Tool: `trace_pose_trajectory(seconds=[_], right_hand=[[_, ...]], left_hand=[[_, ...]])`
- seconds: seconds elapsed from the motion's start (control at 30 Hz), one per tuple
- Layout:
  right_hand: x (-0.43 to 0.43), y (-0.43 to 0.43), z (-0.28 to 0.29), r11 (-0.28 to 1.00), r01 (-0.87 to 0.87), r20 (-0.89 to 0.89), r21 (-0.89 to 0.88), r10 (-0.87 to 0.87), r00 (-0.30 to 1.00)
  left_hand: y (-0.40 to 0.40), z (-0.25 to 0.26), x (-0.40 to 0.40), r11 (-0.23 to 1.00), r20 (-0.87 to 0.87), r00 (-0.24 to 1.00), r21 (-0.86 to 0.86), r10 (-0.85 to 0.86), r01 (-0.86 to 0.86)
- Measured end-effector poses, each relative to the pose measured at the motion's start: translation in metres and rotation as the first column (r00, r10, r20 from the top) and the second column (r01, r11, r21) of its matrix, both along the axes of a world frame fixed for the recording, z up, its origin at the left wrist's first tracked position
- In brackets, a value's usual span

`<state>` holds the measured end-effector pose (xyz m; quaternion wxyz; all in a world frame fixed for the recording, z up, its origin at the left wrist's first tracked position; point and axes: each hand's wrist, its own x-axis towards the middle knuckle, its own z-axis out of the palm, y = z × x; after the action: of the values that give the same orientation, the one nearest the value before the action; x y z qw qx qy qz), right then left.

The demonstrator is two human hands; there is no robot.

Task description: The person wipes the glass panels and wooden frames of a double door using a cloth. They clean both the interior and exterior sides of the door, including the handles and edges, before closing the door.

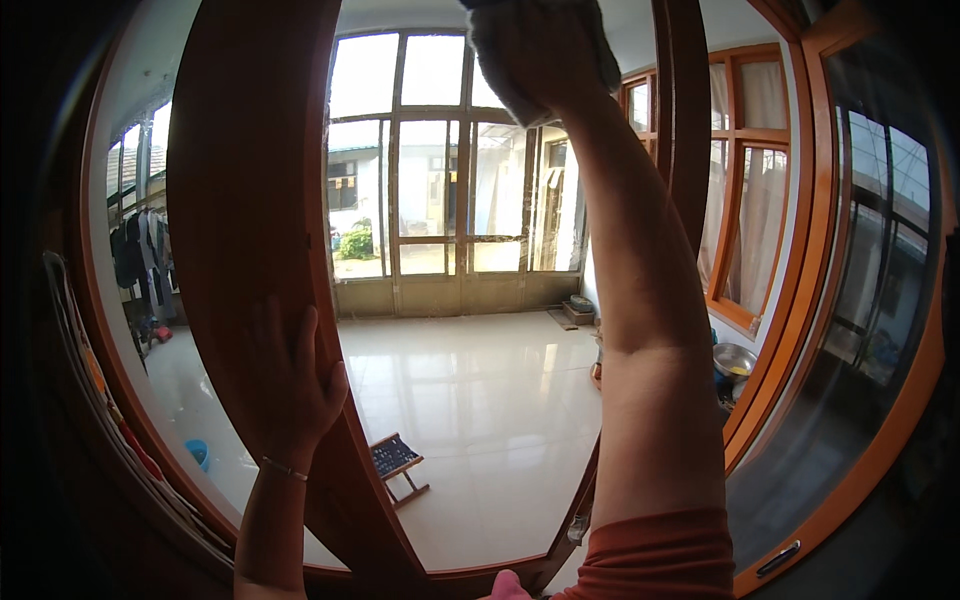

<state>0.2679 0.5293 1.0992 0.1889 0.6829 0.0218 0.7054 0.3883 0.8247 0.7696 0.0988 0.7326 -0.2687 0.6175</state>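
Observation:
My right hand [544,56] is raised at the top of the view, pressing a grey cloth [506,82] against the upper part of a glass pane [465,375] in a wooden door or window frame. The cloth spreads past my fingers on both sides. Lower left, my left hand [296,375] lies flat on the broad dark wooden upright [247,210] beside the pane, its fingers pointing up and its thumb apart, holding nothing. Smears and specks show on parts of the glass.
Beyond the glass are a small folding stool [397,456], a blue bucket [198,454], hanging clothes [146,255] and a metal basin [733,361]. At the right stands an orange-framed glass panel [817,420] with a handle [779,559].

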Motion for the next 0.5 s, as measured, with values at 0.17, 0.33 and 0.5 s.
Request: trace_pose_trajectory(seconds=[0.17, 0.33, 0.5], right_hand=[[-0.029, -0.090, -0.020, 0.955, 0.207, 0.122, -0.213, -0.184, 0.975], [-0.039, -0.092, -0.108, 0.981, 0.183, 0.146, -0.068, -0.172, 0.974], [-0.026, -0.041, -0.204, 0.995, 0.088, 0.115, -0.046, -0.082, 0.990]], left_hand=[[-0.013, -0.004, 0.003, 1.000, -0.042, 0.999, -0.019, -0.012, 0.011], [0.002, 0.000, 0.001, 1.000, -0.029, 1.000, -0.006, -0.003, 0.002], [-0.007, -0.007, 0.006, 0.998, 0.014, 0.998, -0.010, -0.063, 0.063]])
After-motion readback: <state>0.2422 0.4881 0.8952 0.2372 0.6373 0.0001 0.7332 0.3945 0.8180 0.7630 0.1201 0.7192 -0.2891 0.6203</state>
